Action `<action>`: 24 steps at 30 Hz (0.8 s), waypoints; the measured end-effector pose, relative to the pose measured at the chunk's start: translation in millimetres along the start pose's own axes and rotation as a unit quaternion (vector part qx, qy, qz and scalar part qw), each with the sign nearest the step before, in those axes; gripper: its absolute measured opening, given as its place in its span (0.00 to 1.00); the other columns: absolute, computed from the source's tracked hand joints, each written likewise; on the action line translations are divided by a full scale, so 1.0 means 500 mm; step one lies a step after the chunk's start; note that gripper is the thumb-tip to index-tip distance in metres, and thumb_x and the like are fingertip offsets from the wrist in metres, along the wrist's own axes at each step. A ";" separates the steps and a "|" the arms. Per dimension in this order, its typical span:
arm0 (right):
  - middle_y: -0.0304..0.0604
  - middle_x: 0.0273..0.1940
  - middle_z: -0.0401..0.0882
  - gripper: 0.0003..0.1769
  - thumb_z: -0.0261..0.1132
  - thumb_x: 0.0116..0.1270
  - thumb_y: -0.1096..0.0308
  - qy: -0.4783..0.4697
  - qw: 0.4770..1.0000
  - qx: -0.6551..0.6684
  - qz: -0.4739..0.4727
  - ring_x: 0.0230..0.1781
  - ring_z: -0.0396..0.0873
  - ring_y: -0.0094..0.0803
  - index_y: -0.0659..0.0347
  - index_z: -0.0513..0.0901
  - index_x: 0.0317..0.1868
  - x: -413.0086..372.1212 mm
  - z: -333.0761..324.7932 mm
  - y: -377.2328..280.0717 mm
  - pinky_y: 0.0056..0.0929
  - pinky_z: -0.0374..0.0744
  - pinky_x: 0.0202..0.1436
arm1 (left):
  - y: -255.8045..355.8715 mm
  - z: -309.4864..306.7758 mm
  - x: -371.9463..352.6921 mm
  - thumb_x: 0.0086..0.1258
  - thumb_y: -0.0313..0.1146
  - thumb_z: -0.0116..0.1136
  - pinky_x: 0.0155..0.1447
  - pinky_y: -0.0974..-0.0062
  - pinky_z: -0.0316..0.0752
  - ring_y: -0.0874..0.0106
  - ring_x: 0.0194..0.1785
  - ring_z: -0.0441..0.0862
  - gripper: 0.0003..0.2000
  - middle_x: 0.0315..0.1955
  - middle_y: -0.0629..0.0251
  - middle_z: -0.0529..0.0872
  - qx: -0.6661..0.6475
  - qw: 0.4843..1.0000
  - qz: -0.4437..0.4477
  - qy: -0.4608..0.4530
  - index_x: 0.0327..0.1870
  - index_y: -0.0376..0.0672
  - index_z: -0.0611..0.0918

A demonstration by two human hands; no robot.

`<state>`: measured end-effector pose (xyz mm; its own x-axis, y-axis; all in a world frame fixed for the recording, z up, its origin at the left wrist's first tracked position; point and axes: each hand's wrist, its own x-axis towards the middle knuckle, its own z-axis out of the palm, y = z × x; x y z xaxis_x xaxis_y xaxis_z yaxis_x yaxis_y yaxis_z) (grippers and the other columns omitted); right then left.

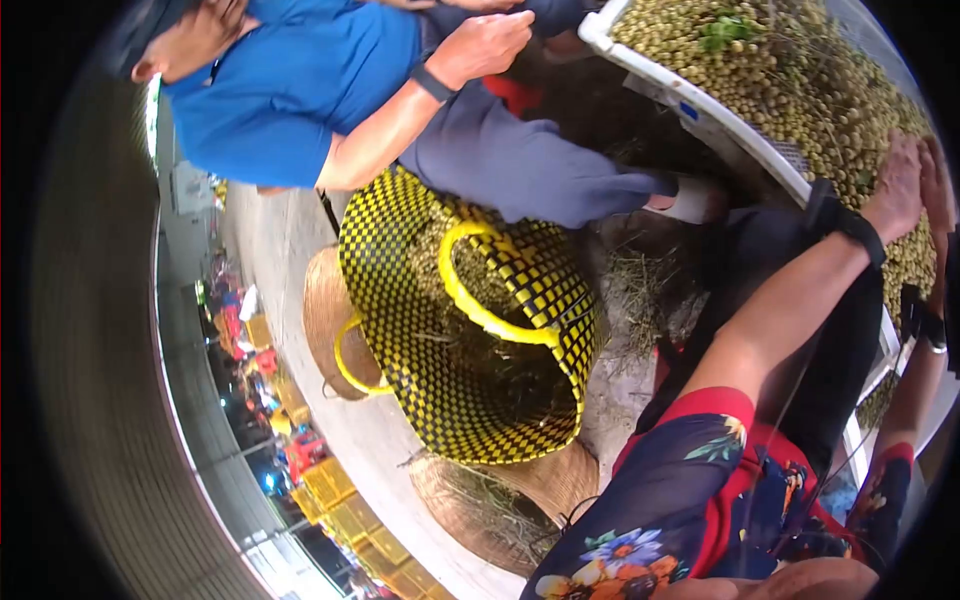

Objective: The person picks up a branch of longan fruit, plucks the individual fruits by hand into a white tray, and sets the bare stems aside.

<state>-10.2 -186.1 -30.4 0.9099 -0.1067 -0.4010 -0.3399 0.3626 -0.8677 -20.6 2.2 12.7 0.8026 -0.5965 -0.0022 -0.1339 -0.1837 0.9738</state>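
My left hand (897, 188), with a dark band at the wrist, is over a heap of small round yellow-green fruits (775, 85) on stems. Its fingers are bent in, and whatever they hold is hidden. Close beside it is my right hand (938, 190), against the dark edge of the view, also with a dark wristband. How its fingers are set is blurred. The fruits fill a white-rimmed table or bin (725, 115). Some green leaves (725, 33) lie among them.
A large yellow-and-black woven basket (420, 350) with fruit and stems stands at my side, tan baskets (335, 300) around it. A person in a blue shirt (280, 90) sits across it. Stem scraps (645, 285) litter the floor; yellow crates (350, 510) are stacked farther off.
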 end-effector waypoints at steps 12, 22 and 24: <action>0.51 0.38 0.78 0.13 0.64 0.63 0.63 0.214 0.703 -0.511 -0.446 0.39 0.78 0.49 0.61 0.76 0.43 -0.119 0.158 0.003 0.49 0.75 0.44 | -0.022 -0.012 0.023 0.66 0.27 0.58 0.44 0.63 0.78 0.55 0.43 0.85 0.06 0.41 0.52 0.87 0.177 0.952 0.179 0.173 0.40 0.39 0.85; 0.36 0.46 0.83 0.23 0.51 0.79 0.48 0.058 0.978 0.038 -0.199 0.48 0.79 0.23 0.57 0.79 0.56 -0.190 0.009 0.056 0.26 0.78 0.54 | 0.039 -0.071 0.031 0.77 0.31 0.55 0.45 0.70 0.85 0.74 0.41 0.85 0.07 0.43 0.67 0.85 -0.285 0.952 -0.107 -0.027 0.49 0.43 0.81; 0.38 0.49 0.83 0.28 0.48 0.78 0.42 -0.039 0.966 0.211 -0.143 0.50 0.80 0.26 0.57 0.78 0.59 -0.179 0.007 0.075 0.30 0.78 0.56 | 0.039 -0.070 0.032 0.76 0.32 0.57 0.47 0.70 0.84 0.73 0.44 0.85 0.06 0.45 0.67 0.85 -0.316 0.940 -0.115 -0.060 0.49 0.44 0.81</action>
<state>-103.8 -159.9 -26.1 0.9729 -0.1948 -0.1243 0.0414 0.6760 -0.7357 10.2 16.6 39.5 0.6915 -0.6889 -0.2171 0.4373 0.1600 0.8850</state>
